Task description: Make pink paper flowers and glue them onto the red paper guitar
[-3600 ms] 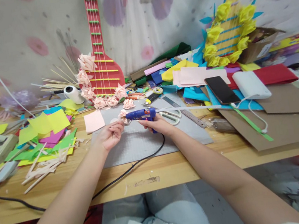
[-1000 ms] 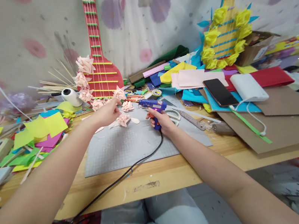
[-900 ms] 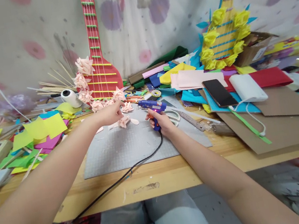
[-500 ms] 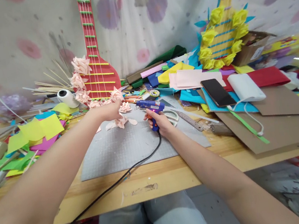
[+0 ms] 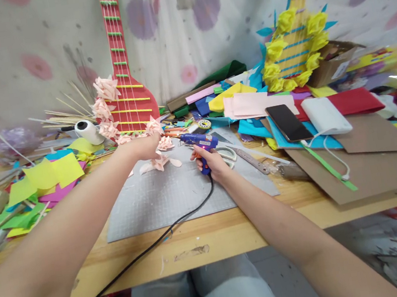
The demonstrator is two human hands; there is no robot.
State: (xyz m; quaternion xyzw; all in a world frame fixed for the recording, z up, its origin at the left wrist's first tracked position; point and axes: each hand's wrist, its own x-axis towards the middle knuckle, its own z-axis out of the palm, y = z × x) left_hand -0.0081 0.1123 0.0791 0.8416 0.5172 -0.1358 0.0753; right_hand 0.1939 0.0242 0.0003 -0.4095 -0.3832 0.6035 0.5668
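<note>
A blue hot glue gun is gripped in my right hand, its nozzle pointing left and a small light glowing on its side. My left hand reaches to the lower right edge of a red toy guitar, fingers closed at a pink paper flower; the fingertips are partly hidden. More pink flowers run down the guitar's left side and along its bottom. On the grey cutting mat, just below my left hand, sit a loose pink flower and petals.
Scissors and a metal ruler lie right of the glue gun. Its black cord crosses the table's front edge. A phone, a white power bank and cardboard are at right. A yellow flowered guitar leans behind.
The view has shifted very slightly. Both hands stay in place, the left at the pink flower and the right around the glue gun.
</note>
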